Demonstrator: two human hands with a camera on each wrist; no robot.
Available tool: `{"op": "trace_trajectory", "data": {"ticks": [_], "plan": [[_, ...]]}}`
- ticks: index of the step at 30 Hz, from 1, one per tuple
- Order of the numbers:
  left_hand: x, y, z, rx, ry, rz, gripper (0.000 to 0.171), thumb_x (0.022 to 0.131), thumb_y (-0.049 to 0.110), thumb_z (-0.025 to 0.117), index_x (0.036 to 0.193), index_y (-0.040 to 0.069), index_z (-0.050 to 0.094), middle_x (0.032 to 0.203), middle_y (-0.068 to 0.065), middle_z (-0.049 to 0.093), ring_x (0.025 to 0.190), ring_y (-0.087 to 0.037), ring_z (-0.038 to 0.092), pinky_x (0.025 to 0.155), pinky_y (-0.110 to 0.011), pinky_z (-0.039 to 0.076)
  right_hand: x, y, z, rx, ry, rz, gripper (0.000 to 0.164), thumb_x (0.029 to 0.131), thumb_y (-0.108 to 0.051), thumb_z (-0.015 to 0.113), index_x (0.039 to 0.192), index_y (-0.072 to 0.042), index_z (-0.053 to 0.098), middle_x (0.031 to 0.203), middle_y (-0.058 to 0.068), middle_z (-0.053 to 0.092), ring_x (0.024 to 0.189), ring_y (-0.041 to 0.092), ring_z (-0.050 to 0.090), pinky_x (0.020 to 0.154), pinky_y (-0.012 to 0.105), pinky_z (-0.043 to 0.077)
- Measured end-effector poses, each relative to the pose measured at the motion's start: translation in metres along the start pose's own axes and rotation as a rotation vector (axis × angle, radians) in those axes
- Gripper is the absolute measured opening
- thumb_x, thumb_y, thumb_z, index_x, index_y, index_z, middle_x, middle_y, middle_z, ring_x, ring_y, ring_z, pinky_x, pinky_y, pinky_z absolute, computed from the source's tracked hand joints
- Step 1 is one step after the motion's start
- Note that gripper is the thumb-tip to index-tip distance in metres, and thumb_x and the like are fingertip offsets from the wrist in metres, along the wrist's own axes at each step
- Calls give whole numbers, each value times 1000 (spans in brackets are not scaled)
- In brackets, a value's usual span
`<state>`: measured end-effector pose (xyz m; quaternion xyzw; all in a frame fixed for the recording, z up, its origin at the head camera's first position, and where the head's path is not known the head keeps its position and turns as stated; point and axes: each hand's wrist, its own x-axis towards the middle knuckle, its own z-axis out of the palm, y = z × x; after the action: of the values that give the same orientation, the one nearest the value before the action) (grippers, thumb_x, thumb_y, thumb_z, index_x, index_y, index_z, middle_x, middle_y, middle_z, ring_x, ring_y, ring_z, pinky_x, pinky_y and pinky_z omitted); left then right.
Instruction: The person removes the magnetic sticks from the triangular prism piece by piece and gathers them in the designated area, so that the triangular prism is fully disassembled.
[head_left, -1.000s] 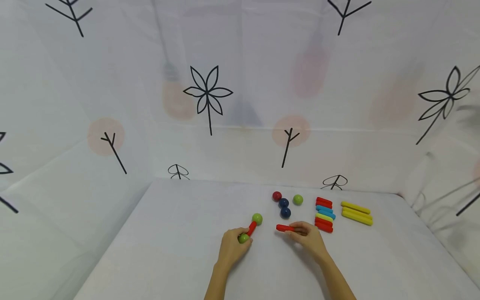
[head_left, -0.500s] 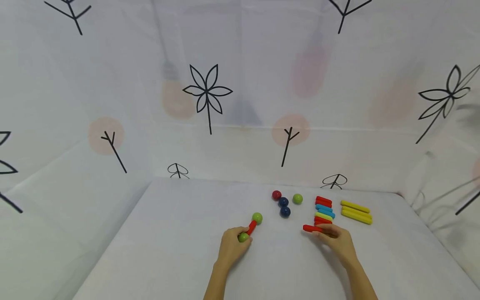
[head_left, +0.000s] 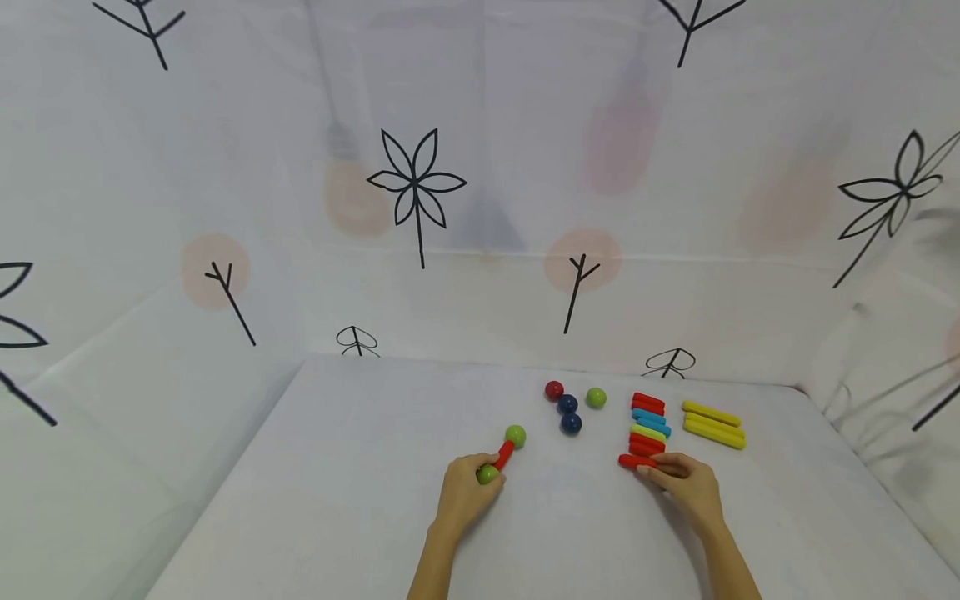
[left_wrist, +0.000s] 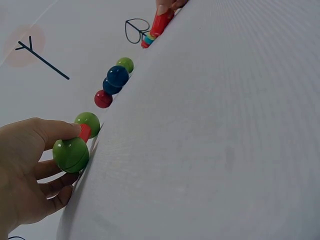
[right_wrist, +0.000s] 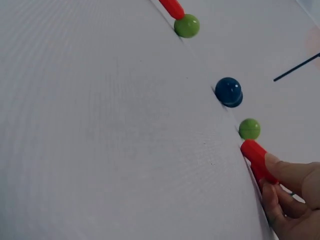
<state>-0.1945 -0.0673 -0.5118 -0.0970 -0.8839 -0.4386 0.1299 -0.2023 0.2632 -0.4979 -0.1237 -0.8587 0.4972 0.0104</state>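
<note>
In the head view my left hand holds a short red stick with a green ball at its far end and another green ball at its near end. The left wrist view shows the thumb on the stick by the near ball, the other fingers curled below. Farther right, my right hand pinches a second red stick between thumb and fingers. This stick lies close along the near end of a row of coloured sticks; its right end is hidden by the fingers.
Beyond the hands sit a red ball, two dark blue balls and a green ball. Several yellow sticks lie right of the coloured row. A white patterned cloth hangs behind the white table.
My right hand has carried its red stick rightward, from the middle of the table to the near end of the coloured row. The left hand stays in place with its stick and balls.
</note>
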Motion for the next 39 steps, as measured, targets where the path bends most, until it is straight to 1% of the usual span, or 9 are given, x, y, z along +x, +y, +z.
{"op": "trace_trajectory", "data": {"ticks": [4,9,12,19,26,29,32,36,39], "plan": [[0,0,0,2,4,2,25,76,8,72,100,2,72,96,-8,70,84,-18,59,68,-25,46,3,4,3,-47,29,-21,55,82,-35,72,115,7,57,96,14,67,85,20,56,62,15,47],[0,1,-1,1,2,-1,25,76,8,72,101,2,72,96,-9,70,84,-17,59,68,-24,46,4,6,5,-104,63,-41,51,84,-34,70,113,6,57,101,20,64,86,24,58,61,14,46],[0,1,-1,1,1,0,26,76,8,72,101,2,72,96,-9,70,83,-16,58,67,-24,46,5,4,5,-120,66,-50,50,85,-33,69,113,7,56,99,20,63,83,23,57,60,14,45],[0,1,-1,2,2,6,25,76,8,73,101,2,72,96,-9,70,84,-18,60,68,-25,47,4,2,3,-136,50,-71,47,86,-28,68,111,9,54,90,16,63,72,18,55,56,16,45],[0,1,-1,-11,-5,0,26,76,8,72,101,1,72,97,-10,70,85,-19,60,69,-25,48,3,2,3,-143,71,-73,45,86,-26,69,109,9,54,93,19,61,77,23,55,56,14,45],[0,1,-1,-14,-8,3,26,76,8,73,101,1,72,98,-10,70,86,-20,61,70,-26,49,1,0,4,-155,83,-77,43,86,-22,69,109,9,51,92,20,59,81,27,55,56,15,45],[0,0,-1,-7,-6,5,26,76,8,73,101,1,72,99,-10,70,88,-21,61,71,-28,49,-4,-5,9,-169,89,-102,38,86,-17,68,108,7,48,90,19,56,83,28,53,56,15,45],[0,0,0,1,-10,6,26,76,8,73,101,2,72,99,-9,70,90,-22,61,74,-31,50,-8,-17,20,-154,64,-155,34,87,-15,67,107,5,48,86,14,53,78,24,53,56,15,45],[0,0,0,6,-30,11,26,75,7,73,102,4,72,99,-8,70,89,-20,59,75,-32,48,-9,-25,31,-110,-6,-183,35,86,-17,68,109,3,51,84,9,56,72,19,55,56,18,47]]}}
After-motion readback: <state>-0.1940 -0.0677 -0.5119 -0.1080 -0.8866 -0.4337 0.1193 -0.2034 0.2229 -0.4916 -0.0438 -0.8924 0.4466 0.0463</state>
